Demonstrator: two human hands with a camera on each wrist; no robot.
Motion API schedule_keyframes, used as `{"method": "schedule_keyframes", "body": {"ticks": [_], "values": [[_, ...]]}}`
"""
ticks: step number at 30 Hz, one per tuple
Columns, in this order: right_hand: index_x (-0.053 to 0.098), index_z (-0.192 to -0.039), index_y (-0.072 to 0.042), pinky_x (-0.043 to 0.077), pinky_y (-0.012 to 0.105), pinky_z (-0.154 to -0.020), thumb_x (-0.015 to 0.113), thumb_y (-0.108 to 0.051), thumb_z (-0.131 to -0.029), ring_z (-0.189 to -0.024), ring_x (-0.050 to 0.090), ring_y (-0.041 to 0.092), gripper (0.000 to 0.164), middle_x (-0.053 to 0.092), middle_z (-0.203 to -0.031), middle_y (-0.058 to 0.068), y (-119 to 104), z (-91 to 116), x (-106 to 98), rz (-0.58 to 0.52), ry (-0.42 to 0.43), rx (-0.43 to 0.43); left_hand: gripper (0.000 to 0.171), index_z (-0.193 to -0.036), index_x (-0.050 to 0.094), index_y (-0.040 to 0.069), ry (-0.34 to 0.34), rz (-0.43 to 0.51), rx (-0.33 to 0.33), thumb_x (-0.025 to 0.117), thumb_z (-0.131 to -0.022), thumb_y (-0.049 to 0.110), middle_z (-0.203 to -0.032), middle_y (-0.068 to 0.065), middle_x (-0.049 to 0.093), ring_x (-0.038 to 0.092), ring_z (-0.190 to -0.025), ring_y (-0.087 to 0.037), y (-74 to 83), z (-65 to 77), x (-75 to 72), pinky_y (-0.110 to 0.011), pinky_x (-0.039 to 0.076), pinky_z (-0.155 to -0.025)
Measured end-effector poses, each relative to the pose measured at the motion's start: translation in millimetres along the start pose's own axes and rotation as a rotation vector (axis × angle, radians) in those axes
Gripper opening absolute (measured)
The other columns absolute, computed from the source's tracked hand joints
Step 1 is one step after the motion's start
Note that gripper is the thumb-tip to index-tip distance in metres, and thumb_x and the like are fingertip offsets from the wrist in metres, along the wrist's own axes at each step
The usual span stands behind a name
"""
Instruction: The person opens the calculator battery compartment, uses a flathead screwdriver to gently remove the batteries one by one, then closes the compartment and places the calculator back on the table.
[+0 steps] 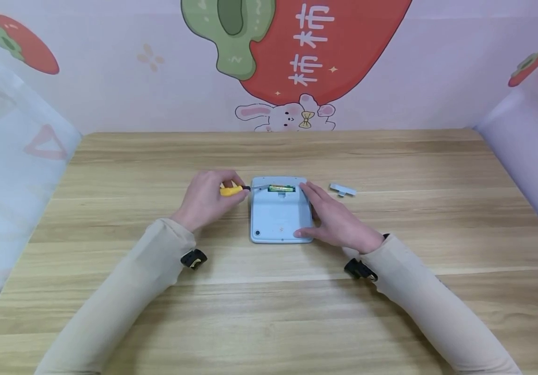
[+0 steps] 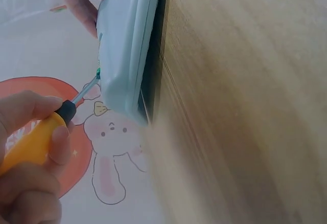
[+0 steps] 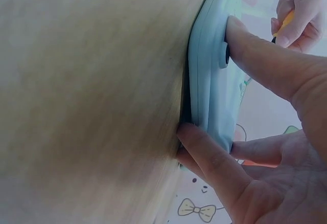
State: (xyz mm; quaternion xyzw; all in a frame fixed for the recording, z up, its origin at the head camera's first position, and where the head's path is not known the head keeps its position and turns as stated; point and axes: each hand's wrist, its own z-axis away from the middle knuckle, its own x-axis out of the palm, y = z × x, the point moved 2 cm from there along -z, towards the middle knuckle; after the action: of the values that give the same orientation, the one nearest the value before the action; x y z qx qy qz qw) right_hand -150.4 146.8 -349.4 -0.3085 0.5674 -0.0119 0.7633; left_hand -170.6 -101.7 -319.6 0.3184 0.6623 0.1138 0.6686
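A light blue plastic device (image 1: 280,216) lies on the table with its back up. Its battery slot is uncovered, and a green battery (image 1: 281,188) sits inside. My left hand (image 1: 212,195) pinches a screwdriver by its yellow handle (image 1: 230,191). The metal shaft (image 2: 86,89) reaches over the device's left edge, its tip right at the battery's left end. From the other side, my right hand (image 1: 334,216) holds the device, thumb (image 3: 255,52) on its back near the lower right corner and fingers (image 3: 212,157) along its right and far edges.
A small light blue battery cover (image 1: 342,189) with a tab lies on the wooden table (image 1: 269,312), to the right of the device. Behind the table stands a backdrop (image 1: 156,99) printed with cartoon fruit and a rabbit. Pale sheets (image 1: 15,146) hang along both sides.
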Motion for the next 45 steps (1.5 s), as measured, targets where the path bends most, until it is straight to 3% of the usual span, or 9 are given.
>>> {"method": "schedule_keyframes", "body": {"ticks": [5, 13, 17, 23, 30, 36, 38, 41, 45], "values": [[0.016, -0.152, 0.000, 0.027, 0.047, -0.114, 0.079, -0.032, -0.079, -0.144, 0.021, 0.035, 0.101, 0.013, -0.159, 0.020, -0.6, 0.0, -0.2, -0.005, -0.004, -0.006, 0.019, -0.099, 0.071, 0.011, -0.016, -0.065, -0.001, 0.069, -0.087, 0.027, -0.099, -0.008, 0.070, 0.058, -0.090, -0.026, 4.7, 0.0, -2.6, -0.040, 0.046, -0.080], [0.016, -0.152, 0.000, 0.027, 0.046, -0.114, 0.078, -0.031, -0.080, -0.144, 0.022, 0.035, 0.100, 0.012, -0.159, 0.020, -1.6, 0.3, 0.4, -0.014, -0.010, -0.011, 0.020, -0.098, 0.074, 0.011, -0.107, -0.284, 0.075, 0.070, -0.086, 0.027, -0.092, -0.005, 0.071, 0.057, -0.077, -0.021, 26.8, -5.4, -14.6, -0.031, 0.044, -0.063], [0.016, -0.152, 0.000, 0.028, 0.046, -0.113, 0.079, -0.032, -0.079, -0.144, 0.023, 0.035, 0.101, 0.013, -0.159, 0.019, -1.3, 1.0, -0.2, -0.013, -0.010, -0.007, 0.019, -0.097, 0.074, 0.011, -0.175, -0.366, 0.058, 0.070, -0.085, 0.025, -0.095, -0.005, 0.071, 0.058, -0.080, -0.021, 42.8, -11.1, -17.1, -0.029, 0.045, -0.061], [0.016, -0.152, 0.000, 0.028, 0.046, -0.113, 0.079, -0.032, -0.078, -0.144, 0.023, 0.035, 0.102, 0.013, -0.159, 0.019, -0.1, 1.7, -1.2, -0.023, -0.011, -0.003, 0.011, -0.082, 0.068, 0.008, -0.222, -0.435, 0.023, 0.069, -0.084, 0.019, -0.069, -0.002, 0.057, 0.050, -0.062, -0.018, 69.6, -24.7, -16.8, -0.025, 0.036, -0.049], [0.016, -0.152, 0.000, 0.031, 0.046, -0.111, 0.079, -0.032, -0.079, -0.143, 0.026, 0.035, 0.101, 0.014, -0.158, 0.020, -0.7, 0.9, -1.0, -0.018, -0.009, -0.019, 0.012, -0.093, 0.065, 0.008, -0.252, -0.495, -0.046, 0.067, -0.084, 0.015, -0.080, -0.005, 0.059, 0.055, -0.070, -0.020, 91.6, -38.9, -16.2, -0.024, 0.043, -0.051], [0.016, -0.152, 0.000, 0.030, 0.046, -0.111, 0.079, -0.031, -0.078, -0.143, 0.026, 0.035, 0.102, 0.015, -0.158, 0.021, -1.3, -0.3, -1.0, -0.013, -0.007, -0.019, 0.007, -0.091, 0.063, 0.009, -0.263, -0.484, -0.043, 0.064, -0.085, 0.013, -0.082, -0.005, 0.056, 0.054, -0.073, -0.020, 93.4, -43.0, -16.3, -0.024, 0.040, -0.053], [0.016, -0.152, 0.000, 0.030, 0.047, -0.111, 0.079, -0.031, -0.078, -0.143, 0.026, 0.036, 0.102, 0.015, -0.158, 0.021, -1.1, -0.6, -0.9, -0.011, -0.006, -0.018, 0.011, -0.093, 0.063, 0.008, -0.263, -0.438, -0.051, 0.066, -0.084, 0.013, -0.083, -0.004, 0.056, 0.053, -0.076, -0.021, 88.9, -40.3, -17.0, -0.026, 0.042, -0.056], [0.016, -0.152, 0.000, 0.030, 0.047, -0.112, 0.079, -0.031, -0.079, -0.142, 0.026, 0.036, 0.102, 0.015, -0.158, 0.021, -1.0, -0.6, -0.8, -0.010, -0.007, -0.017, 0.009, -0.084, 0.064, 0.005, -0.254, -0.343, -0.068, 0.067, -0.083, 0.013, -0.073, -0.003, 0.053, 0.050, -0.070, -0.021, 76.8, -32.4, -18.1, -0.026, 0.039, -0.055], [0.016, -0.152, 0.000, 0.029, 0.047, -0.112, 0.079, -0.031, -0.079, -0.143, 0.025, 0.036, 0.101, 0.015, -0.158, 0.021, -0.9, -0.4, -0.3, -0.009, -0.007, -0.017, 0.014, -0.076, 0.065, 0.004, -0.196, -0.233, -0.085, 0.066, -0.085, 0.014, -0.069, -0.005, 0.058, 0.051, -0.067, -0.022, 59.5, -18.2, -16.5, -0.027, 0.039, -0.058]]}}
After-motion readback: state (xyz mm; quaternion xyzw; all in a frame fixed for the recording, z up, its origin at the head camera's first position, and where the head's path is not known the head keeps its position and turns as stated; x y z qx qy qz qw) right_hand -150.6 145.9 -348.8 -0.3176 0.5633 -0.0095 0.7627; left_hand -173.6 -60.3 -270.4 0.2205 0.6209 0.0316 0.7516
